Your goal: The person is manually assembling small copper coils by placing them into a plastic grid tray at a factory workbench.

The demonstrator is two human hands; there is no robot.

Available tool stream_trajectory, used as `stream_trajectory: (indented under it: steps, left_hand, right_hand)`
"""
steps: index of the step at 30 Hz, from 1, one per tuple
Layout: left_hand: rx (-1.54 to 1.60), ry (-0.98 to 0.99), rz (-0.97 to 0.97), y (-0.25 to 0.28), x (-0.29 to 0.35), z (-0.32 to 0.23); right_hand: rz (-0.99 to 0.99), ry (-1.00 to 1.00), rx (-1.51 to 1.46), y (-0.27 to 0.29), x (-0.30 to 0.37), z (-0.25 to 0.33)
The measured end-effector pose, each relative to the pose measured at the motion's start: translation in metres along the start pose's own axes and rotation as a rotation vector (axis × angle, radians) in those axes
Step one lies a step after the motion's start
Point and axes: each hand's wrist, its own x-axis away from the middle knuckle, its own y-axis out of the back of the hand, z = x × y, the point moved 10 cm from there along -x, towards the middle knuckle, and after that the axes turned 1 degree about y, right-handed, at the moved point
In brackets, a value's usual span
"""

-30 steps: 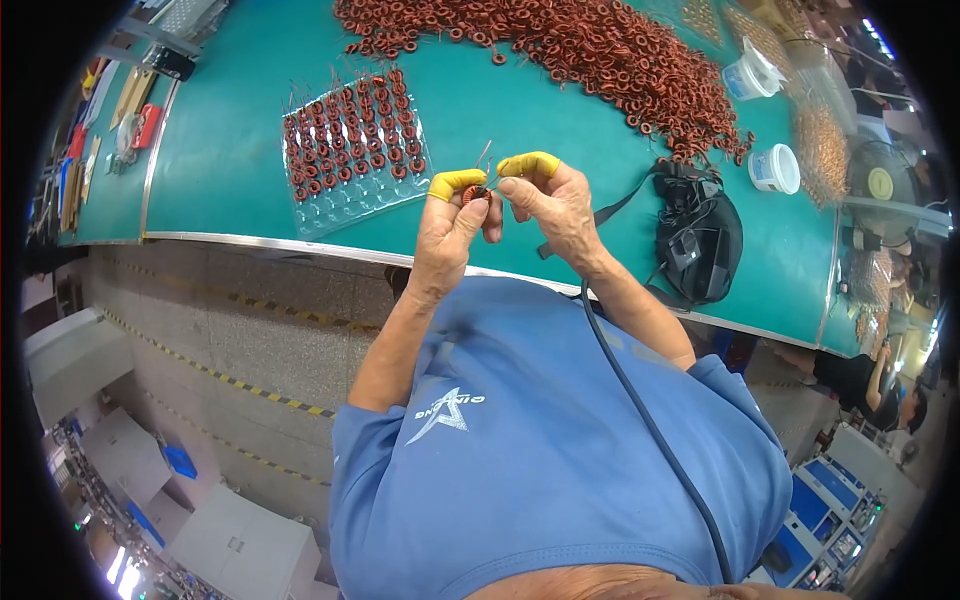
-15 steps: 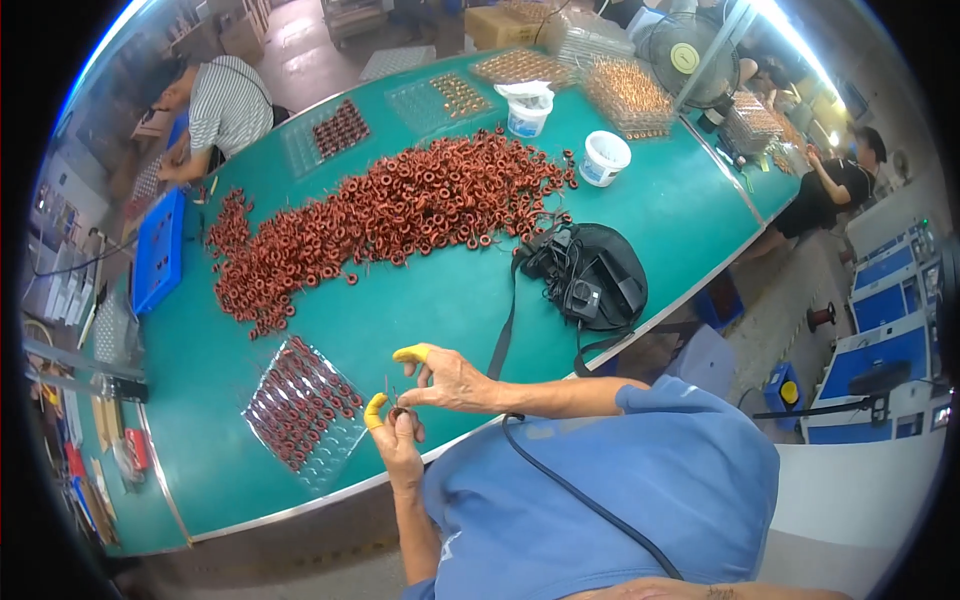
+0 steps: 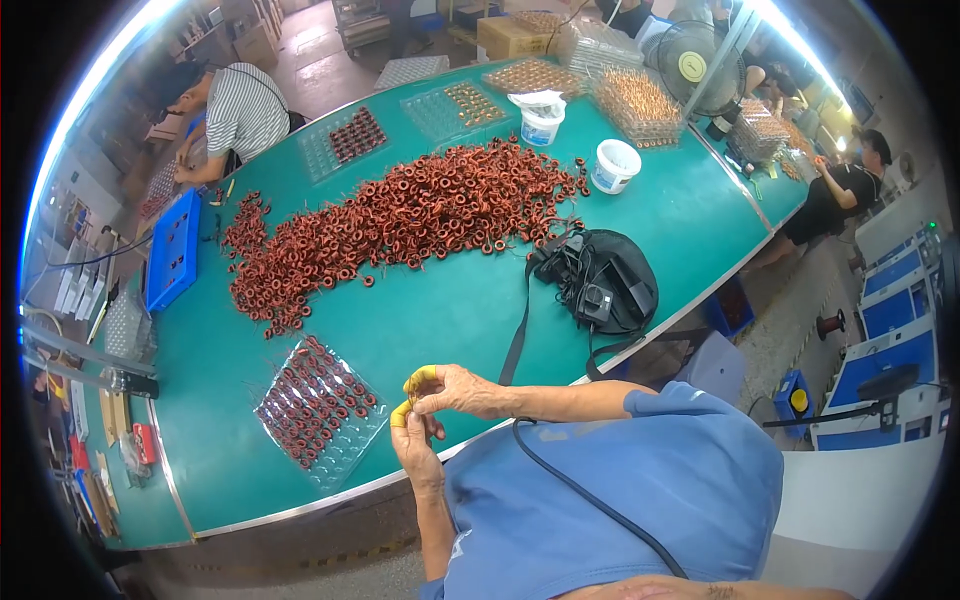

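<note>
My left hand [image 3: 420, 452] and my right hand [image 3: 455, 392] meet above the table's near edge, yellow covers on their fingertips. A small red wire-wound ring coil sits in my left hand's pinch, now mostly hidden by the fingers. My right thumb and covered finger close together right above it; what they pinch is too small to make out. Just left of my hands lies a clear plastic tray [image 3: 340, 462], its pockets largely filled with dark red ring coils [image 3: 318, 395]. Beyond it spreads a long heap of loose red ring coils [image 3: 400, 215].
On the green table [image 3: 440, 320] lie a black bag [image 3: 625, 285] with strap and a blue tray [image 3: 172, 250]. Two white tubs [image 3: 614, 166] [image 3: 541, 126], stacked trays of copper-coloured parts [image 3: 635, 105] and a fan [image 3: 693, 68] stand farther back. Other people [image 3: 245, 110] sit at the sides.
My right hand has come down and left, its extended fingers closing in a pinch against my left fingertips. The coil, visible before with its upright wire leads, is now mostly covered.
</note>
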Motion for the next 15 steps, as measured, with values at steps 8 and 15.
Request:
stream_trajectory:
  steps: [8, 15]
  left_hand:
    - [-0.024, -0.081, -0.108, 0.012, 0.011, 0.013]
    - [-0.048, -0.031, -0.141, 0.027, 0.018, 0.029]
  right_hand:
    - [-0.095, 0.068, 0.193, -0.001, 0.007, 0.001]
    - [-0.091, 0.103, 0.390, -0.003, -0.001, -0.006]
